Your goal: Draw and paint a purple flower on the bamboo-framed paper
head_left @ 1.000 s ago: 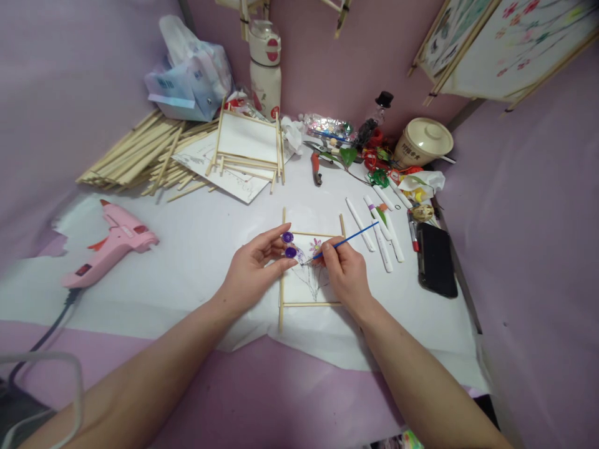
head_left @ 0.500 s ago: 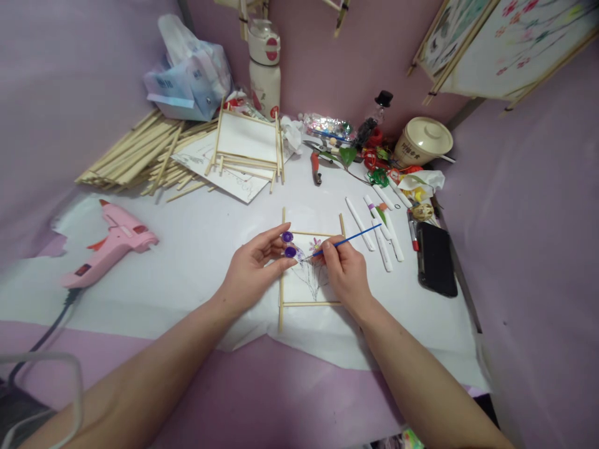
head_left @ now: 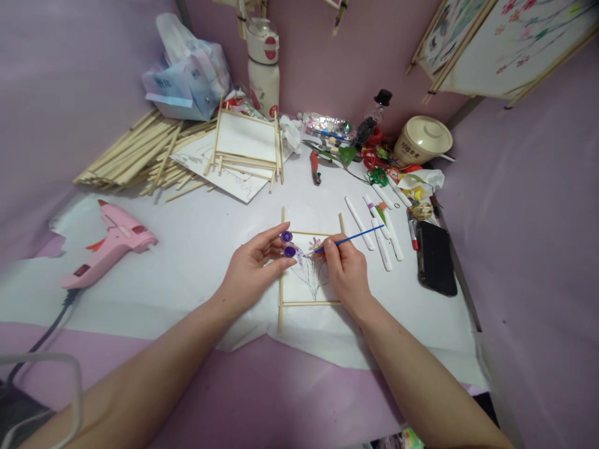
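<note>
Between both hands lies a white sheet (head_left: 299,292) in a frame of thin wooden sticks, with a dark line drawing of stems, a pink flower (head_left: 314,244) and purple marks. My left hand (head_left: 256,260) is closed on a small purple paint pot (head_left: 289,251), its round purple lid (head_left: 286,236) standing open above it, at the frame's left side. My right hand (head_left: 346,268) pinches a thin blue brush (head_left: 360,234). The brush tip is over the sheet, just right of the pot, near the purple marks; whether it touches the paper is too small to tell.
White markers (head_left: 359,223) and a black phone (head_left: 436,258) lie right. A pink glue gun (head_left: 112,244) is left, wooden sticks (head_left: 126,153) behind it. Further back are stacked frames (head_left: 248,138), red-handled pliers (head_left: 315,167), a bottle (head_left: 263,68) and a lidded bowl (head_left: 423,140).
The brush tip has shifted slightly up and right over the sheet. More purple marks show beside the pot. My left hand has hardly moved.
</note>
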The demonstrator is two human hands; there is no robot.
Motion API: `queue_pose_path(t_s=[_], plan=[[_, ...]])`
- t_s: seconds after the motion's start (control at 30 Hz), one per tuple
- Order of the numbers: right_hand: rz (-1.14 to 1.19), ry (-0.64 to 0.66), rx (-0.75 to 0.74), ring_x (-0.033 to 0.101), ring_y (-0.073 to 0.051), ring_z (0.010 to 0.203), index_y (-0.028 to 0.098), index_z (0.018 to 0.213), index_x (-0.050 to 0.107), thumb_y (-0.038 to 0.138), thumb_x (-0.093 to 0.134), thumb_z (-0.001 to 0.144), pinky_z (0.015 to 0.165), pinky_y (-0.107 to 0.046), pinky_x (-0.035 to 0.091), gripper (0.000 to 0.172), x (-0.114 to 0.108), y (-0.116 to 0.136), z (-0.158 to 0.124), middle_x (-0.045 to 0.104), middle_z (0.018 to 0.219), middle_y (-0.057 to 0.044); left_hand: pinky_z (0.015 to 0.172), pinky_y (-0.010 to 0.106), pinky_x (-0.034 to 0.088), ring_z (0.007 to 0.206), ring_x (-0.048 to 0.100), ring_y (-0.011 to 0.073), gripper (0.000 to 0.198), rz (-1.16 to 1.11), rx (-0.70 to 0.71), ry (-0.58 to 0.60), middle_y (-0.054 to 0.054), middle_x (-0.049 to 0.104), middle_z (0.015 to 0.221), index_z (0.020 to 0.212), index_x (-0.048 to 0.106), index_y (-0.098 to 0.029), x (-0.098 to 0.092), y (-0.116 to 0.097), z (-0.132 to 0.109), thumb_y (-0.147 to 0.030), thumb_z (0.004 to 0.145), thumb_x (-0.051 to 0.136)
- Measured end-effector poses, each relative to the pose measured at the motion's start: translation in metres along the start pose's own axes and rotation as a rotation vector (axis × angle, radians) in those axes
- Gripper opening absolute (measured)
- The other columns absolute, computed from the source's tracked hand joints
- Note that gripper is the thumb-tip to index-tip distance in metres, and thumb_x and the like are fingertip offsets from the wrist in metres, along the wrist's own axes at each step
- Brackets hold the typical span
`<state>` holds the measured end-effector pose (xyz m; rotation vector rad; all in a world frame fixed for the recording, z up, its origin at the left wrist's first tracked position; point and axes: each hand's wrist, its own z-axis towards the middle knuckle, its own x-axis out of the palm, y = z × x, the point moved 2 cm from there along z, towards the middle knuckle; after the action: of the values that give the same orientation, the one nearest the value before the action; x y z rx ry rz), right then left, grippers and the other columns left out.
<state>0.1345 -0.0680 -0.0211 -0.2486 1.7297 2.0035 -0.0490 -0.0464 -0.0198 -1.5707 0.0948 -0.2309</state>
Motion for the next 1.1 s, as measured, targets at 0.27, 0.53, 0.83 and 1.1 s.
queue_pose_path(t_s=[0.27, 0.53, 0.83, 1.1], plan=[[-0.014, 0.008, -0.001, 0.064, -0.014, 0.064, 0.021, 0.083, 0.058, 0.035, 0.046, 0.095, 0.061, -0.025, 0.047, 0.022, -0.0008, 0.0009, -0.0005, 0.069, 0.070, -0.001, 0.090, 0.032, 0.054, 0.092, 0.064, 0.0157, 0.058, 0.011, 0.003, -0.003, 0.002, 0.067, 0.094, 0.125, 0.064, -0.023, -0.0002, 0.0001, 0.0000, -0.019, 0.069, 0.080], [-0.002, 0.026, -0.003, 0.065, -0.014, 0.066, 0.021, 0.083, 0.058, 0.035, 0.047, 0.095, 0.061, -0.024, 0.047, 0.021, -0.0003, 0.0013, -0.0004, 0.070, 0.071, -0.001, 0.090, 0.033, 0.054, 0.093, 0.064, 0.0163, 0.059, 0.010, 0.000, 0.003, 0.003, 0.067, 0.095, 0.126, 0.063, -0.022, -0.0004, 0.0002, 0.0001, -0.020, 0.070, 0.079], [-0.007, 0.020, -0.007, 0.064, -0.014, 0.064, 0.021, 0.083, 0.058, 0.036, 0.046, 0.095, 0.060, -0.025, 0.047, 0.022, -0.0007, 0.0020, -0.0004, 0.069, 0.070, -0.001, 0.091, 0.034, 0.054, 0.093, 0.063, 0.0164, 0.059, 0.015, -0.005, 0.003, 0.003, 0.067, 0.095, 0.126, 0.063, -0.022, 0.0000, -0.0007, -0.0001, -0.021, 0.069, 0.080], [-0.002, -0.012, 0.018, 0.065, -0.015, 0.068, 0.021, 0.086, 0.059, 0.036, 0.046, 0.095, 0.064, -0.026, 0.049, 0.022, -0.0012, 0.0011, -0.0001, 0.070, 0.072, -0.002, 0.090, 0.034, 0.055, 0.093, 0.064, 0.0171, 0.059, 0.017, -0.009, 0.001, 0.003, 0.066, 0.094, 0.125, 0.063, -0.022, 0.0004, -0.0017, -0.0003, -0.021, 0.069, 0.080]])
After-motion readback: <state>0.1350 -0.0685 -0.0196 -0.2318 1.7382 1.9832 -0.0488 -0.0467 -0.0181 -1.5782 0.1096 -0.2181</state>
